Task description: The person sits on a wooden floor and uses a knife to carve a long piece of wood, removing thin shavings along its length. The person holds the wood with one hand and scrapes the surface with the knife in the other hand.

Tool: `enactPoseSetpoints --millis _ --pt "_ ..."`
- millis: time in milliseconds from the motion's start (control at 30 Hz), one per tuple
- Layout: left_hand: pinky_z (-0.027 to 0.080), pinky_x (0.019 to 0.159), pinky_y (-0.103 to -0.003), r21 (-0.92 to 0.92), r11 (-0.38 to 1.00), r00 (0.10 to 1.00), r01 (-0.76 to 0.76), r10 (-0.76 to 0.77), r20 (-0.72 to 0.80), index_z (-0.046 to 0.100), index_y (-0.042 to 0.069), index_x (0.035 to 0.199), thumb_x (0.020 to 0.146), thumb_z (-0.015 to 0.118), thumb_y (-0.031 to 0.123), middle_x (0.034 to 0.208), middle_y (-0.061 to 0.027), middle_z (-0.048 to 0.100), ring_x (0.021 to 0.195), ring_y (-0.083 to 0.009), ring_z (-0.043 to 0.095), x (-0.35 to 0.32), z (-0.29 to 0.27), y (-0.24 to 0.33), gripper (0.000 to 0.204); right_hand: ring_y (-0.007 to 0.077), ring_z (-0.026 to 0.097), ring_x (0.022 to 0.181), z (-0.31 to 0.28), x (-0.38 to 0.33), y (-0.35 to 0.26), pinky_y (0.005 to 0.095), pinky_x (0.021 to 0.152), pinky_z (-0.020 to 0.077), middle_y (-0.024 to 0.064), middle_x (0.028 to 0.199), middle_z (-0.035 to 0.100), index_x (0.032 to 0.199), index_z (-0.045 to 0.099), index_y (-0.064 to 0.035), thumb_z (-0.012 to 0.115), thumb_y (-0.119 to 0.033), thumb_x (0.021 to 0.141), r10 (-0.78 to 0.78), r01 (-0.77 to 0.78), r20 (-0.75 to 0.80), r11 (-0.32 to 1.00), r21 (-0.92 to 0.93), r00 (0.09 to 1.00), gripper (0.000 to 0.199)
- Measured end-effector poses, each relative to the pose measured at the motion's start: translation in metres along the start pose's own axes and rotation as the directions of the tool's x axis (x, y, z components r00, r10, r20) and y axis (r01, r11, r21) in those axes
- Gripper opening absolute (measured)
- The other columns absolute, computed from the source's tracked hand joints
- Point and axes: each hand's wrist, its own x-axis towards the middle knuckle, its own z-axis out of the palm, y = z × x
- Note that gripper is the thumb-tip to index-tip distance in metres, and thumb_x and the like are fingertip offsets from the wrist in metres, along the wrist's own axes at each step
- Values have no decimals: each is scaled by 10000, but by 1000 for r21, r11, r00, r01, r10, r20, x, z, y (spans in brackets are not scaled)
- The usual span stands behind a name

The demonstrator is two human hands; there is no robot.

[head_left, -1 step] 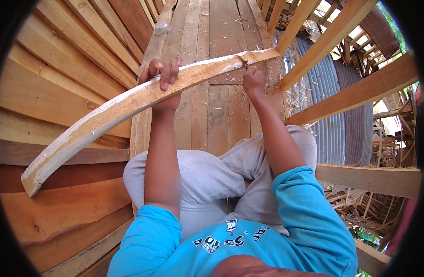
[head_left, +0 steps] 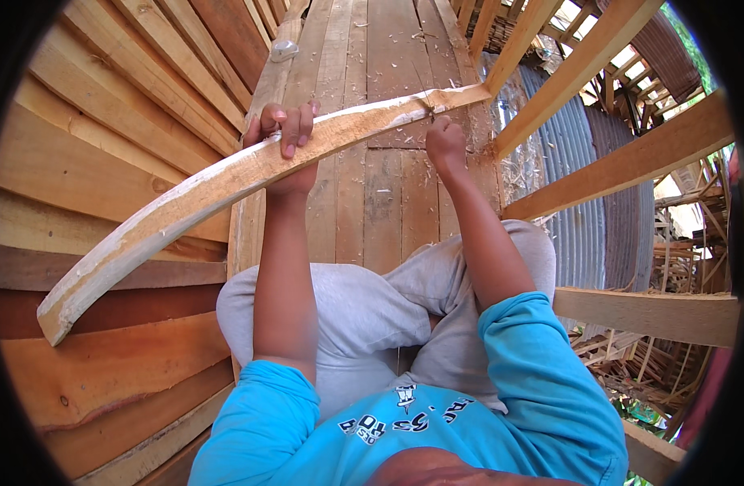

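Observation:
A long, curved wooden plank [head_left: 190, 190], tan on its face and whitish along its edges, stretches from the lower left to the upper right. My left hand [head_left: 287, 134] is wrapped round it near the middle, fingers over the upper edge. Just below the plank's right part, my right hand [head_left: 446, 144] is closed in a fist. A thin dark line, perhaps a slim tool or wire, crosses the plank right above that fist. What the fist holds is mostly hidden. The plank's right end meets a railing post.
I sit cross-legged on a board floor [head_left: 348, 202] scattered with wood shavings. A plank wall [head_left: 105, 178] rises on the left. On the right stand wooden railing bars [head_left: 623, 174], with corrugated metal sheets [head_left: 562, 154] beyond. A small clear object [head_left: 284, 51] lies by the wall.

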Motion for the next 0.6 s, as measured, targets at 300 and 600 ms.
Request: enactPoseSetpoints --millis 300,600 --pt "293 1027 -356 -17 1000 1000 9 -10 -5 640 152 961 1049 356 336 556 59 472 689 -106 428 1 4 0 350 540 618 1012 1 4 3 564 947 458 404 958 634 902 683 144 315 -353 980 4 -4 15 1000 3 1000 624" --pt "307 1023 -340 -143 979 989 -148 150 4 725 145 1121 1046 385 315 578 66 558 674 -92 511 -2 6 59 388 542 616 1011 1 10 9 546 943 457 413 946 624 875 669 158 328 -334 954 0 0 -10 1000 24 1000 604"
